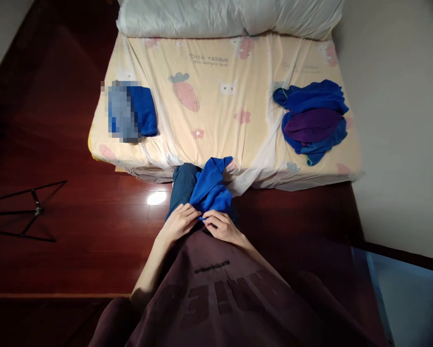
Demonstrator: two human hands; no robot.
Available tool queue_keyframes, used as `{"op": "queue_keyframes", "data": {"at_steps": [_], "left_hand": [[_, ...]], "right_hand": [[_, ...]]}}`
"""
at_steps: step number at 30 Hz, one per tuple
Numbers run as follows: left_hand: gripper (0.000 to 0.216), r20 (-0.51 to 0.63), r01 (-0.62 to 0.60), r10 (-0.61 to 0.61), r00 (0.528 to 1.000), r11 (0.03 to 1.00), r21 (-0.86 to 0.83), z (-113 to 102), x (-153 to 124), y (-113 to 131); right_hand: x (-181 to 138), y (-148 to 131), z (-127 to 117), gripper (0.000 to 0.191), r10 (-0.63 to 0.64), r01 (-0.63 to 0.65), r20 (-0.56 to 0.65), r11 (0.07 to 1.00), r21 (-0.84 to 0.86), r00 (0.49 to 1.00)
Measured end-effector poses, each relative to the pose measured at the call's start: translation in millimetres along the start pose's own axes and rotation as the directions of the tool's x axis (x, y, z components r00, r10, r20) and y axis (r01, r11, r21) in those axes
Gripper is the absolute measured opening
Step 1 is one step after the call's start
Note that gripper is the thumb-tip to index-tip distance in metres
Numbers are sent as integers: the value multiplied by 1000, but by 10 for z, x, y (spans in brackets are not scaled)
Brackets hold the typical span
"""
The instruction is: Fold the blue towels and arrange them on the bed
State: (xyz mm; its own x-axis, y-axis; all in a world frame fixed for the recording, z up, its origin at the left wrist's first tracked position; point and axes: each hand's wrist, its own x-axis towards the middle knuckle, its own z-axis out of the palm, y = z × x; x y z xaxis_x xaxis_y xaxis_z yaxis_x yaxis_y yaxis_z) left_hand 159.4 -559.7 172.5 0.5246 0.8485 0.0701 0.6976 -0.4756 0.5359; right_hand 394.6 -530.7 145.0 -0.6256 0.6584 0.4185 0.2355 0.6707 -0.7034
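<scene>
Dim room, bed [216, 96] lit from above, floor [75, 144] dark with one glare spot [157, 197]. Wide-angle bending at edges. Pixelated patch [120, 112] on left; sharp otherwise.

We are looking down on a bed [216, 120] whose pale yellow sheet is showing printed carrots and rabbits, and a white pillow [230, 17] is lying across its far end. Dark red wooden floorboards [75, 193] are running along the near and left sides, and a bright spot of light is reflecting off them by the bed's edge. A thin black metal stand [28, 212] is lying on the floor at left. A plain pale wall [400, 120] is closing in on the right.
</scene>
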Motion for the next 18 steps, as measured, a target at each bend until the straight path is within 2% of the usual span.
{"op": "queue_keyframes", "data": {"at_steps": [4, 10, 14, 18], "left_hand": [[18, -45, -17, 23, 999, 991, 136, -227, -31, -152], [12, -142, 43, 13, 990, 923, 384, -609, -204, -305], [17, -192, 159, -80, 978, 881, 446, -806, -416, -331], [13, -297, 298, -160, 941, 806, 511, -1004, -751, -373]], "right_hand": [[81, -75, -182, 23, -18, 19, 40, 1000, -17, 999], [88, -197, -369, 28, -36, 36, -12, 999, 9, 999], [43, -268, -440, 27, -25, 25, -43, 1000, 2, 999], [0, -262, -509, 28, 17, -19, -111, 1000, -13, 994]]}}
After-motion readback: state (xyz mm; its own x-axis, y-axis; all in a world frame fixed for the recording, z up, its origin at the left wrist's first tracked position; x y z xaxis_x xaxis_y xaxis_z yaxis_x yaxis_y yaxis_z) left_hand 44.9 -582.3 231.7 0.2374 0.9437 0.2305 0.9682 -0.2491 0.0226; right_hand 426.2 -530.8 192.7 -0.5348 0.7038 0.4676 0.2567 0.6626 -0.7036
